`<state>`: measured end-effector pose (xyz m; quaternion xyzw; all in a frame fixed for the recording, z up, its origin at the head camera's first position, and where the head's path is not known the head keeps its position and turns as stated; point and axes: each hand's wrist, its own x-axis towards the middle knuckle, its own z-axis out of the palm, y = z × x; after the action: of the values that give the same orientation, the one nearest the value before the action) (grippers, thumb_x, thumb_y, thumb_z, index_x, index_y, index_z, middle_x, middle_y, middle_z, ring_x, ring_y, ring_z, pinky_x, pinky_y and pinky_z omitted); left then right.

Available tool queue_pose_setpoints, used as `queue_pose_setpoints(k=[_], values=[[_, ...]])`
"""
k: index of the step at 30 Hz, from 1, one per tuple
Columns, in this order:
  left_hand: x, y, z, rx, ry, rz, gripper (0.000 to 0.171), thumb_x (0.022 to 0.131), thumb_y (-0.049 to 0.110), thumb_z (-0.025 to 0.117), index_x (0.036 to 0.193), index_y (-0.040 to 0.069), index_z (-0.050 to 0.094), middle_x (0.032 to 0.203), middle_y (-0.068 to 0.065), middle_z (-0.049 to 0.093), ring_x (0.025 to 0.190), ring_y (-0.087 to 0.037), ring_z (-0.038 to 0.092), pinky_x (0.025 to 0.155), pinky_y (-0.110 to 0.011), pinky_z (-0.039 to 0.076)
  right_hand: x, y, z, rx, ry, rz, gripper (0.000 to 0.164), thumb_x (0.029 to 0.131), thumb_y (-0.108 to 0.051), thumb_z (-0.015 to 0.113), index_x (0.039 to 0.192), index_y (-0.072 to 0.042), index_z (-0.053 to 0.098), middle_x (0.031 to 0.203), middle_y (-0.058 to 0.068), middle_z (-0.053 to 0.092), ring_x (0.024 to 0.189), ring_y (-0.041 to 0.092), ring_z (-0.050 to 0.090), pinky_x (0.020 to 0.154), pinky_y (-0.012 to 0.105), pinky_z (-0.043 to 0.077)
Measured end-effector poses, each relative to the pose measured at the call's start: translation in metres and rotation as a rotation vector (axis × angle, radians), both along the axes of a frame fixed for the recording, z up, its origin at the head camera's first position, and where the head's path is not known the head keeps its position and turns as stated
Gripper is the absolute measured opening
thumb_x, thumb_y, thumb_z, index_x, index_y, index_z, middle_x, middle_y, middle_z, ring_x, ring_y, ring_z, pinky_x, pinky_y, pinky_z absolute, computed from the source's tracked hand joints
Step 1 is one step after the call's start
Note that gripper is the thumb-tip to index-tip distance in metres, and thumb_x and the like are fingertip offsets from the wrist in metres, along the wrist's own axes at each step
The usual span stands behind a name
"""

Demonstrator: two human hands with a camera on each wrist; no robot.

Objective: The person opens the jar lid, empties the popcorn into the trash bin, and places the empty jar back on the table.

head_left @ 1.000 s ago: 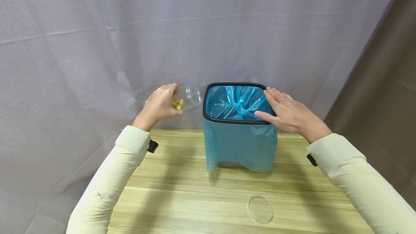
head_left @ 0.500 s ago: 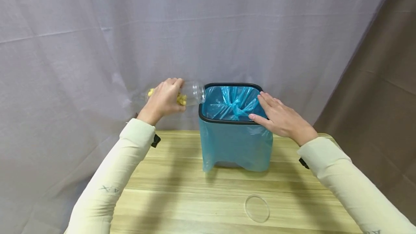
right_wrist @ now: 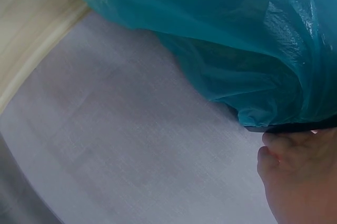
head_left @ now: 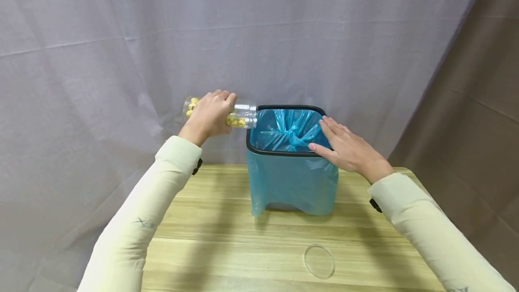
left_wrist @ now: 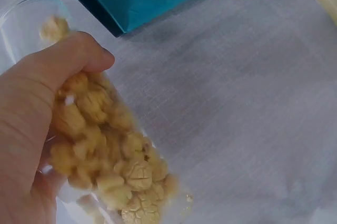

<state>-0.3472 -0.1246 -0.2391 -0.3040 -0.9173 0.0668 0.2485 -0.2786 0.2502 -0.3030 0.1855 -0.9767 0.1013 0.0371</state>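
Note:
My left hand point(head_left: 211, 114) grips a clear jar point(head_left: 245, 111) on its side, with its mouth at the bin's left rim and tilted slightly down. Lumpy yellow pieces like popcorn point(left_wrist: 105, 145) lie inside the jar, one near the mouth in the left wrist view. A trash bin point(head_left: 292, 181) lined with a blue plastic bag stands upright, its black rim point(head_left: 289, 153) around the opening. The bag is bunched and twisted inside. My right hand point(head_left: 346, 148) rests on the bin's right rim with fingers fairly straight, the thumb over the opening.
A thin clear round lid or ring point(head_left: 304, 258) lies on the wooden table point(head_left: 235, 238) in front of the bin. A grey curtain point(head_left: 259, 39) hangs right behind the bin, with a brown cloth point(head_left: 466, 116) at the right.
My left hand has raised the jar and moved it right, its mouth now at the bin's rim. Pieces inside have slid toward the mouth. My right hand has stayed on the bin.

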Motion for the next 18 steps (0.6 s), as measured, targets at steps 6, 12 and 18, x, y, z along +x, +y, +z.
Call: queue_pose_setpoints(k=[6, 12, 18], values=[[0.001, 0.007, 0.008, -0.126, 0.027, -0.005, 0.068, 0.073, 0.024, 0.094, 0.127, 0.001, 0.059, 0.124, -0.017, 0.07, 0.116, -0.037, 0.065, 0.104, -0.049, 0.055, 0.001, 0.0, -0.001, -0.008, 0.01, -0.004, 0.097, 0.104, -0.071, 0.035, 0.169, -0.005, 0.008, 0.179, 0.017, 0.003, 0.166, 0.039, 0.006, 0.133, 0.062, 0.011], [0.004, 0.016, 0.018, -0.228, 0.102, -0.027, 0.066, 0.077, 0.019, 0.089, 0.132, 0.0, 0.058, 0.127, -0.018, 0.069, 0.119, -0.037, 0.064, 0.108, -0.048, 0.053, 0.001, -0.002, 0.001, -0.017, 0.015, -0.004, 0.095, 0.106, -0.069, 0.036, 0.169, -0.003, 0.01, 0.179, 0.018, 0.005, 0.166, 0.039, 0.007, 0.133, 0.062, 0.011], [0.011, 0.027, 0.03, -0.334, 0.131, -0.007, 0.063, 0.083, 0.015, 0.086, 0.137, 0.0, 0.057, 0.13, -0.017, 0.068, 0.124, -0.036, 0.063, 0.112, -0.046, 0.051, 0.001, -0.003, 0.001, -0.018, 0.021, -0.002, 0.094, 0.106, -0.068, 0.037, 0.168, -0.002, 0.011, 0.178, 0.019, 0.007, 0.165, 0.04, 0.008, 0.133, 0.062, 0.012]])
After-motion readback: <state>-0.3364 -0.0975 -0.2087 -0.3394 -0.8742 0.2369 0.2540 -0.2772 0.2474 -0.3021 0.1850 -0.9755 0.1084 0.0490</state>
